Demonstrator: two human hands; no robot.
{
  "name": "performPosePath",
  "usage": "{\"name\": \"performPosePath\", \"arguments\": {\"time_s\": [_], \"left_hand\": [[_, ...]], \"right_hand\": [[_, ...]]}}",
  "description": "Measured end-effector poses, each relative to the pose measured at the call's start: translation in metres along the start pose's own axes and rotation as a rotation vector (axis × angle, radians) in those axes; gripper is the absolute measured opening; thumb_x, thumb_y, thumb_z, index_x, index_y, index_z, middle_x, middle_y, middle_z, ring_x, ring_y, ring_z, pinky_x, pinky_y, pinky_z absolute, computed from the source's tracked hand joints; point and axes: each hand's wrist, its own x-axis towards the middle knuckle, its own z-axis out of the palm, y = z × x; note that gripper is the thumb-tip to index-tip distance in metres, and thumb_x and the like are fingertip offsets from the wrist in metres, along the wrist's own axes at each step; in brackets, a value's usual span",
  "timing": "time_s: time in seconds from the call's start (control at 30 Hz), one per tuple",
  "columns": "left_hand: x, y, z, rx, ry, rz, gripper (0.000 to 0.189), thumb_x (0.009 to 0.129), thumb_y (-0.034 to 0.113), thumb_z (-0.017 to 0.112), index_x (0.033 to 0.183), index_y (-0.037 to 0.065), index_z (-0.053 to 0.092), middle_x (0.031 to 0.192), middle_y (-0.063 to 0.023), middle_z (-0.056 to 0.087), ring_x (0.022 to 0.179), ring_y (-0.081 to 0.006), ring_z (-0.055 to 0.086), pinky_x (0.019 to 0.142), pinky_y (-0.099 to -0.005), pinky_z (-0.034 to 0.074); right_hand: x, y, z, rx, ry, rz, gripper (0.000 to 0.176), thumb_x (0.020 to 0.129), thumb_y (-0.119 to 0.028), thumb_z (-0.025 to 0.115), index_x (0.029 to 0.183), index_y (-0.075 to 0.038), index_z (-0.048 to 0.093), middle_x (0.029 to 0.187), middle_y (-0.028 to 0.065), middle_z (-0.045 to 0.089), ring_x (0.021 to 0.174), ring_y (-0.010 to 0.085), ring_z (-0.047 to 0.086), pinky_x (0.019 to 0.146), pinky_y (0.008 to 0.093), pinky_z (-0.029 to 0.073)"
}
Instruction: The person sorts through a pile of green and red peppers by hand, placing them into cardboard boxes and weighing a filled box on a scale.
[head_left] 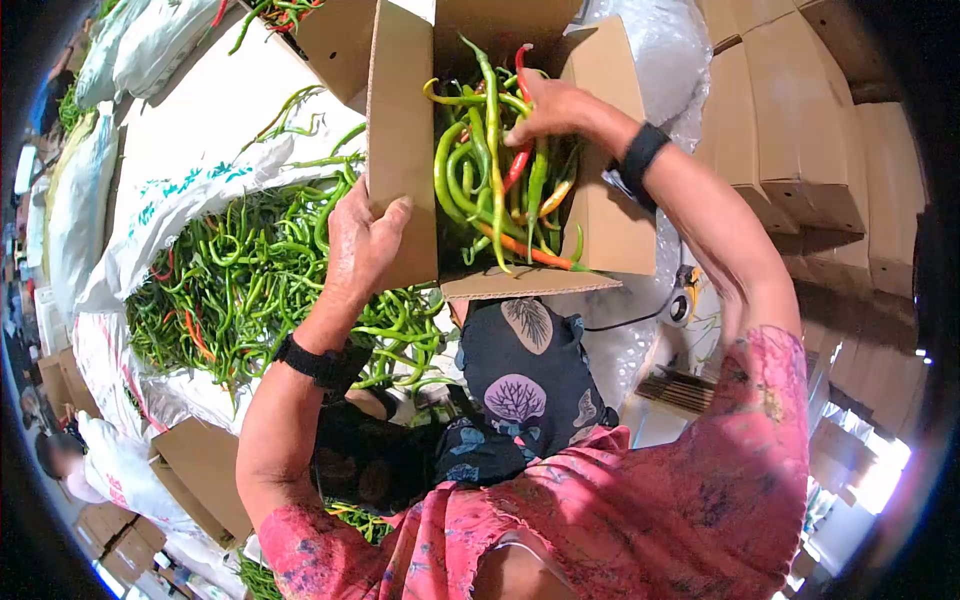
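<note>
An open cardboard box [402, 150] with its flaps spread holds long green peppers [483, 165] and a few red and orange ones. My left hand [368, 235] grips the box's left flap, thumb on the inner face. Inside the box, my right hand [545, 108] is curled at the upper right of the peppers, its fingers around a red pepper [518, 165]; some fingertips are hidden. Left of the box, a large white sack [222, 178] lies open, full of green peppers [250, 270].
Stacked cardboard boxes [810, 130] stand at the right. Clear plastic wrap [665, 60] lies beside the open box, near a yellow tape-like roll [681, 305]. Full white sacks [165, 45] line the left. Another person [75, 465] is at the far left edge.
</note>
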Motion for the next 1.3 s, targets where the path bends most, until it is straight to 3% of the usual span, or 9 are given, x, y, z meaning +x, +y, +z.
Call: {"name": "performPosePath", "arguments": {"time_s": [0.1,0.13,0.37,0.47,0.83,0.9,1.13,1.23,1.3], "left_hand": [[0.002,-0.012,-0.01,0.036,-0.028,0.002,0.035,0.083,0.013,0.062,0.114,-0.003,0.061,0.096,-0.0152,0.071,0.087,-0.0201,0.067,0.081,-0.0342,0.051],[0.001,-0.014,-0.012,0.026,-0.023,-0.001,0.036,0.083,0.016,0.063,0.114,-0.003,0.061,0.096,-0.0163,0.07,0.087,-0.0217,0.067,0.081,-0.0349,0.051],[0.005,-0.018,-0.004,-0.082,-0.042,-0.09,0.04,0.083,0.018,0.065,0.116,-0.003,0.06,0.098,-0.0173,0.07,0.087,-0.0228,0.068,0.08,-0.0351,0.052],[0.005,-0.027,-0.011,-0.073,-0.035,-0.056,0.043,0.083,0.021,0.066,0.118,-0.004,0.058,0.098,-0.0183,0.07,0.088,-0.0235,0.069,0.08,-0.0352,0.053],[0.004,-0.03,-0.008,-0.062,-0.016,0.024,0.04,0.083,0.025,0.066,0.111,-0.003,0.061,0.095,-0.0178,0.07,0.084,-0.0238,0.068,0.078,-0.0369,0.052],[0.007,-0.034,-0.009,-0.131,-0.076,-0.106,0.043,0.082,0.028,0.066,0.111,-0.003,0.061,0.093,-0.0167,0.07,0.083,-0.0225,0.068,0.077,-0.0357,0.052],[0.005,-0.028,-0.009,-0.224,-0.085,-0.104,0.044,0.082,0.029,0.066,0.112,-0.003,0.061,0.091,-0.0141,0.071,0.08,-0.0185,0.068,0.075,-0.0337,0.053],[0.006,-0.038,-0.009,-0.181,-0.076,-0.153,0.041,0.083,0.026,0.066,0.112,-0.003,0.061,0.091,-0.0131,0.07,0.079,-0.0172,0.067,0.075,-0.033,0.053],[0.006,-0.04,-0.01,-0.212,-0.083,-0.144,0.039,0.084,0.024,0.066,0.111,-0.003,0.059,0.09,-0.0112,0.069,0.076,-0.0162,0.065,0.071,-0.032,0.053]], "right_hand": [[0.009,-0.01,0.008,0.165,-0.144,-0.182,0.088,0.063,-0.026,0.083,0.135,-0.004,0.038,0.107,0.0241,0.065,0.1,0.0358,0.064,0.084,0.0414,0.052],[0.0,-0.021,0.011,-0.033,-0.177,-0.194,0.091,0.063,-0.027,0.083,0.139,-0.007,0.037,0.107,0.0253,0.064,0.101,0.0365,0.064,0.085,0.0414,0.051],[-0.001,-0.012,0.008,-0.315,0.024,0.031,0.058,0.076,-0.027,0.07,0.126,-0.008,0.047,0.101,0.0219,0.065,0.098,0.0404,0.062,0.082,0.049,0.049],[-0.022,-0.027,0.011,-0.331,0.034,-0.054,0.052,0.081,-0.029,0.064,0.125,-0.008,0.046,0.099,0.0231,0.065,0.098,0.0423,0.061,0.082,0.0502,0.049],[0.002,0.011,-0.021,-0.018,0.098,-0.075,0.047,0.086,-0.04,0.057,0.107,0.002,0.06,0.1,0.0266,0.065,0.096,0.0419,0.063,0.081,0.0492,0.048],[0.013,0.004,-0.023,-0.256,0.028,0.069,0.049,0.082,-0.038,0.059,0.107,0.003,0.059,0.104,0.0284,0.064,0.099,0.0431,0.062,0.084,0.0484,0.048],[0.041,-0.034,0.01,-0.042,0.148,0.288,0.056,0.078,-0.025,0.06,0.123,0.008,0.052,0.121,0.0293,0.059,0.114,0.0399,0.058,0.098,0.0437,0.046],[0.06,-0.005,0.01,0.097,0.382,0.402,0.055,0.081,-0.024,0.062,0.125,0.006,0.049,0.118,0.0293,0.061,0.114,0.0408,0.059,0.098,0.0454,0.046],[0.059,-0.006,0.015,0.078,0.296,0.427,0.055,0.082,-0.024,0.06,0.127,0.004,0.047,0.118,0.03,0.06,0.113,0.0425,0.058,0.098,0.0473,0.046]]}}
